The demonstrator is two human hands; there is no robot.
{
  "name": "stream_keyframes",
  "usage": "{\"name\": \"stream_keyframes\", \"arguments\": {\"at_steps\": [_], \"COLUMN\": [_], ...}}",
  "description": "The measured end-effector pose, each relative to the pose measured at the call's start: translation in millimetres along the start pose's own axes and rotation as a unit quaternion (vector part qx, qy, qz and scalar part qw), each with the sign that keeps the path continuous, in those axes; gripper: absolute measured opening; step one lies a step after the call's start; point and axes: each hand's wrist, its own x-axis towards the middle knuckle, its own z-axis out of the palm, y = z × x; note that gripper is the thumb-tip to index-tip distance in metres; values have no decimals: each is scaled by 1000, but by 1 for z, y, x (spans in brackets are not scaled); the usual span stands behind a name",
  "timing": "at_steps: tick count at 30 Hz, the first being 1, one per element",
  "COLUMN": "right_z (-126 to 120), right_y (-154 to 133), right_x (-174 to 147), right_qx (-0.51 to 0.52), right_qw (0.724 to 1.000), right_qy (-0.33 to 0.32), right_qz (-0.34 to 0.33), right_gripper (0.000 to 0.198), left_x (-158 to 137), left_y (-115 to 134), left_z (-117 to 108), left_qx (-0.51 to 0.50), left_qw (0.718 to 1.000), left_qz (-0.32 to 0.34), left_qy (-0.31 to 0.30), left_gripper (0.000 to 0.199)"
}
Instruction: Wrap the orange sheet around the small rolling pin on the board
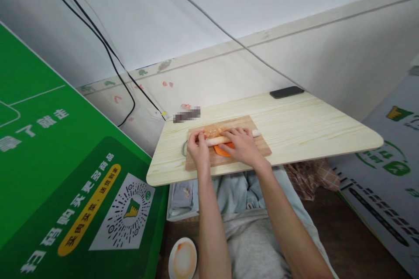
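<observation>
A pale rolling pin (pixel 214 141) lies across a wooden cutting board (pixel 258 144). My left hand (pixel 199 150) is closed at the pin's left end, fingers bent. Over the right part of the pin rests my right hand (pixel 242 146), fingers curved across it and thumb on the near side; the pin's right tip (pixel 255 133) pokes out beyond. Under and in front of the pin is a flat orange piece (pixel 222 150), partly covered by the right hand; its material is unclear. Just behind the pin, a light orange, speckled piece (pixel 213 132) is partly hidden by the fingers.
The board sits on a pale wood-grain table (pixel 314 126) against the wall. A black phone (pixel 286 92) lies at the back edge; a blurred dark item (pixel 186 114) is at back left. A green panel (pixel 108 161) stands left. A white bowl (pixel 182 259) is below.
</observation>
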Motion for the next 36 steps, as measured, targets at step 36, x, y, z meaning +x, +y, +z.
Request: {"name": "stream_keyframes", "arguments": {"at_steps": [36], "right_z": [4], "right_y": [0], "right_x": [3], "right_qx": [-18], "right_qw": [1000], "right_qy": [8], "right_qz": [-5], "right_gripper": [45], "left_x": [-2], "left_y": [3], "left_z": [-3], "left_qx": [2], "left_qw": [1000], "left_qz": [3], "left_qy": [-9], "left_gripper": [20]}}
